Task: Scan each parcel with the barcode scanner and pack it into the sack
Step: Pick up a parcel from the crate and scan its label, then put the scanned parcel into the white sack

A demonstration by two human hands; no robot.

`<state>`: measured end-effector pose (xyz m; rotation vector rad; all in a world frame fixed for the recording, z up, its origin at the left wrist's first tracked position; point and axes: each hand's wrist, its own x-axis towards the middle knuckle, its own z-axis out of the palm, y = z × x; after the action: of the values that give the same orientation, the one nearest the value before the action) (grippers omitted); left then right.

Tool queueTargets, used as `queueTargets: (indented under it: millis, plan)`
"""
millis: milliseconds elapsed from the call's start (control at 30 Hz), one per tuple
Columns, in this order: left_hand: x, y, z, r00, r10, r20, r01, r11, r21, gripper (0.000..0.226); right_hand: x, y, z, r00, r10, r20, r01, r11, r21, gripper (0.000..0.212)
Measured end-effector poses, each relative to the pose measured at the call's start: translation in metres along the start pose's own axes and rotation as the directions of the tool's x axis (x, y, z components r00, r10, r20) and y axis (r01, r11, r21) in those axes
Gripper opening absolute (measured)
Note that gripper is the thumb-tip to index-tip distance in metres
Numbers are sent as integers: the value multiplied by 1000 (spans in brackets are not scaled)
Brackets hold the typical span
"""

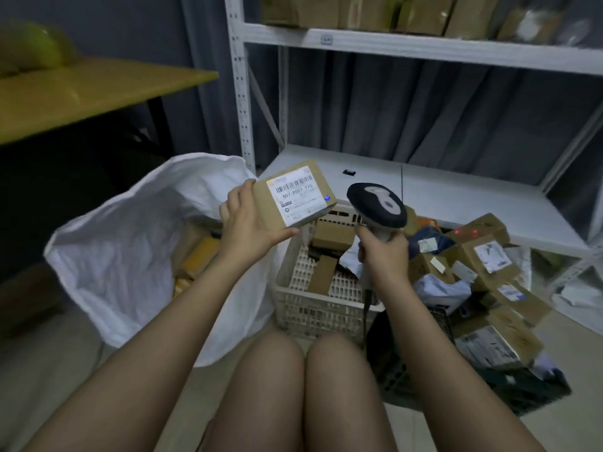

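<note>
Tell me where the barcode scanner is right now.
Centre-right of the head view: the right hand grips the barcode scanner above the pale crate, beside the labelled parcel.

- The sack (124, 256) stands open on the floor (49, 370) at the left, with boxes (199, 256) lying inside it.
- Just right of the sack, before the knees, sits a basket (313, 308) with small boxes (329, 236) in it.
- Right of the basket lies a heap of parcels (483, 265), spilling over a crate (421, 353).
- The left hand (248, 223) holds a parcel (293, 197) above the gap between sack and basket, label upward.
- The right hand (385, 252) grips the scanner (377, 207) just right of that parcel, over the basket.
- Behind stands a shelf rack (424, 44); cartons (359, 11) sit on its upper shelf.
- A counter (98, 89) stands far left, behind the sack.
</note>
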<state>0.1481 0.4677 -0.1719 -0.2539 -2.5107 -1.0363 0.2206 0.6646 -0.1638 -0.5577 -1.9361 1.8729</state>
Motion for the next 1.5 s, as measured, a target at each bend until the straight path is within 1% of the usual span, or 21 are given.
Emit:
queueTargets:
  millis: [67, 133, 200, 267, 333, 367, 433, 533, 600, 667, 733, 900, 1067, 1133, 1267, 1400, 1500]
  plan:
    - [-6, -8, -21, 997, 54, -60, -49, 995, 86, 109, -8, -7, 11, 994, -27, 107, 35, 997, -74, 20]
    - [-8, -15, -37, 982, 153, -107, -127, 967, 221, 107, -16, -16, 20, 975, -35, 219, 68, 987, -146, 24]
    - [-8, -25, -47, 963, 219, -159, -158, 931, 328, 106, -23, -22, 29, 951, -14, 308, 79, 977, -198, 21]
    - [-11, -30, -54, 953, 220, -208, -142, 932, 335, 105, -29, -23, 35, 931, -7, 365, 94, 970, -223, 18]
    - [-14, -33, -60, 943, 228, -243, -134, 927, 349, 103, -31, -20, 40, 922, -12, 386, 114, 963, -243, 19]
    - [-14, -34, -63, 945, 229, -234, -131, 919, 372, 103, -31, -19, 41, 916, -11, 400, 121, 961, -250, 20]
    - [-12, -39, -67, 968, 167, -186, -86, 922, 377, 106, -32, -18, 44, 902, 6, 433, 113, 962, -250, 22]
    - [-5, -47, -66, 985, 87, -152, -24, 927, 374, 111, -32, -19, 50, 894, 3, 447, 107, 969, -222, 23]
    - [-2, -53, -63, 980, 104, -167, -33, 924, 382, 111, -31, -20, 55, 891, -5, 454, 106, 975, -197, 22]
    - [-1, -55, -62, 983, 84, -160, -17, 924, 381, 111, -31, -21, 59, 881, -14, 472, 115, 976, -187, 26]
    - [1, -59, -61, 983, 79, -163, -10, 923, 386, 112, -31, -23, 62, 872, -39, 488, 151, 970, -192, 29]
    - [4, -67, -59, 981, 64, -182, 9, 927, 375, 112, -33, -24, 68, 864, -95, 494, 227, 950, -216, 28]
    - [4, -74, -58, 980, 43, -194, 30, 934, 356, 112, -34, -20, 71, 870, -80, 486, 200, 959, -201, 24]
    - [3, -77, -59, 980, 40, -195, 33, 933, 357, 111, -33, -18, 72, 875, -79, 477, 203, 956, -214, 27]
    - [0, -82, -59, 974, 74, -214, 12, 926, 376, 107, -31, -15, 74, 871, -78, 485, 193, 963, -191, 27]
    - [-10, -99, -61, 968, -81, -239, 147, 951, 273, 110, -25, -10, 79, 880, -57, 472, 144, 978, -150, 23]
    - [-23, -116, -64, 927, -258, -270, 315, 929, 193, 108, -12, 0, 89, 906, -37, 423, 116, 980, -164, 20]
